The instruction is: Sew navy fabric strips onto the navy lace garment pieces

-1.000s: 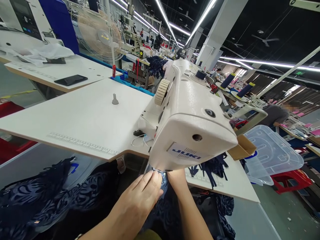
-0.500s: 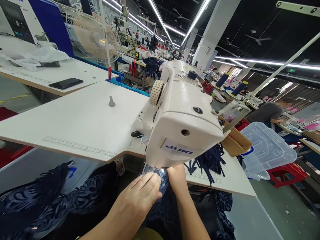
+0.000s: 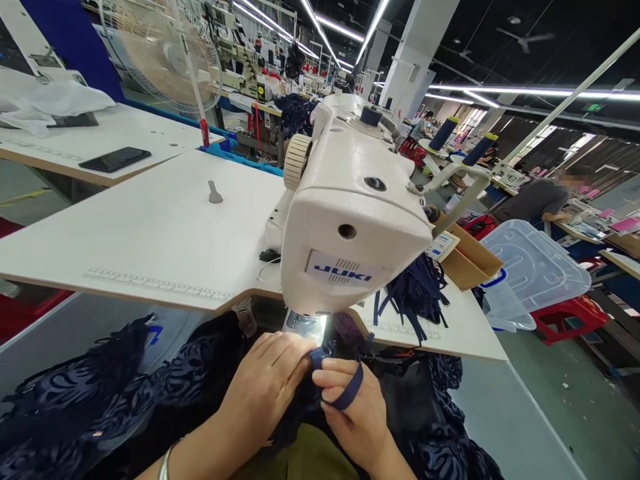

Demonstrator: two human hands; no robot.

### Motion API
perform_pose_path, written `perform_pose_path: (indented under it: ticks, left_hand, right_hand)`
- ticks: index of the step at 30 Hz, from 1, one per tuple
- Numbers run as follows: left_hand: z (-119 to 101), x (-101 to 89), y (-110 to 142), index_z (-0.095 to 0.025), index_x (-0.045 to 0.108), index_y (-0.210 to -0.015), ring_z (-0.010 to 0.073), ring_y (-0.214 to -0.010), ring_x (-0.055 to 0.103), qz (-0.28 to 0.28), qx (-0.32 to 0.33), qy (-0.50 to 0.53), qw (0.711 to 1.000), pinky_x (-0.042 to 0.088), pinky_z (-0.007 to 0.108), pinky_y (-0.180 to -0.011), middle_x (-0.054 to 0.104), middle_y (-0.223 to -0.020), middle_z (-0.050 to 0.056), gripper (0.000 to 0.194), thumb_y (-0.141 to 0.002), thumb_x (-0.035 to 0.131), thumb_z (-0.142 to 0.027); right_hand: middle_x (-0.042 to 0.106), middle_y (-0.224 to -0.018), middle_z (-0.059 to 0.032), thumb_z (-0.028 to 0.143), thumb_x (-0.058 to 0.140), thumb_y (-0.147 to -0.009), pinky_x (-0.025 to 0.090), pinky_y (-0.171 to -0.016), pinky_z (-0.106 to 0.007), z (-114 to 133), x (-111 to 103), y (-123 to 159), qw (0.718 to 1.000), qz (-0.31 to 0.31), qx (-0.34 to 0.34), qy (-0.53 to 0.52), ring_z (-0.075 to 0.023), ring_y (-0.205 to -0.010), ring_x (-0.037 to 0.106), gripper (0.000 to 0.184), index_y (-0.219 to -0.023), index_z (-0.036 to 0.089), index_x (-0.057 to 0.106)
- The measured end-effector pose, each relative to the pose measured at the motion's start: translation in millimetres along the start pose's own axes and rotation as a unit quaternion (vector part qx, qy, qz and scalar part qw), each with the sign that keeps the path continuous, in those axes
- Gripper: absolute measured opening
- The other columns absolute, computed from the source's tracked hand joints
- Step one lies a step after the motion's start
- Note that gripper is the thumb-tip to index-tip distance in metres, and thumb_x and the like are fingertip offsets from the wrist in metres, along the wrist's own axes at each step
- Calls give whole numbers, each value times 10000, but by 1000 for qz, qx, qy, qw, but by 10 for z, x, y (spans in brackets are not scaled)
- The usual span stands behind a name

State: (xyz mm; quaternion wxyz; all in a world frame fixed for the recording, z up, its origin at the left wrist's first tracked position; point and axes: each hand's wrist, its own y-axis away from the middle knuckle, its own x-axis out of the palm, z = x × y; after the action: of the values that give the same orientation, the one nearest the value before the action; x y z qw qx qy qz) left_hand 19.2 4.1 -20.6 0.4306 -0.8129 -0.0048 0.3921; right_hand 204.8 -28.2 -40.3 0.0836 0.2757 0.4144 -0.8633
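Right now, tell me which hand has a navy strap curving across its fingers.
The right hand: the navy strap curves across its fingers. The left hand, with a bracelet at its wrist, shows none there.

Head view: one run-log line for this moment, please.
left hand: touching navy fabric | right hand: holding navy strip | sewing machine: light on

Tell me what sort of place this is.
Most likely a garment sewing workshop: a JUKI sewing machine stands in front, dark blue thread cones stand beyond it, and patterned dark fabric lies below the white tabletop.
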Motion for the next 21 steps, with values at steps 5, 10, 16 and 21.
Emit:
perform_pose_path:
  ticks: [5,10,16,21]
  left_hand:
    - [-3,4,11,-148,593,-1007,138,-813,607,3,13,-3,1000,470,271,-784,664,-854,27,170,-921,447,-133]
    - [-1,-28,48,-165,590,-1020,136,-809,609,15,9,-15,1000,460,273,-780,672,-873,21,186,-930,428,-143]
    - [-41,-151,41,-217,552,-718,116,-659,535,182,-40,113,976,421,229,-628,582,-665,-28,217,-911,455,-238]
    - [286,-170,386,-178,431,-532,70,-503,415,419,-142,214,871,343,162,-473,440,-524,-65,459,-913,443,-433]
  right_hand:
    - [729,-1072,-69,88,576,-844,554,-878,-388,13,1,-9,999,-2,-29,23,-223,-1078,654,461,-1252,268,455]
    - [724,-1081,-67,117,554,-872,558,-853,-399,26,19,-3,1000,4,-24,10,-229,-1061,661,401,-1228,280,466]
    - [671,-724,-21,337,480,-937,564,-679,-349,127,98,-117,915,-170,207,-302,-182,-726,668,152,-853,240,561]
    - [373,-594,90,363,636,-851,379,-365,-100,8,-224,-277,672,-304,374,-562,-31,-404,331,188,-824,205,537]
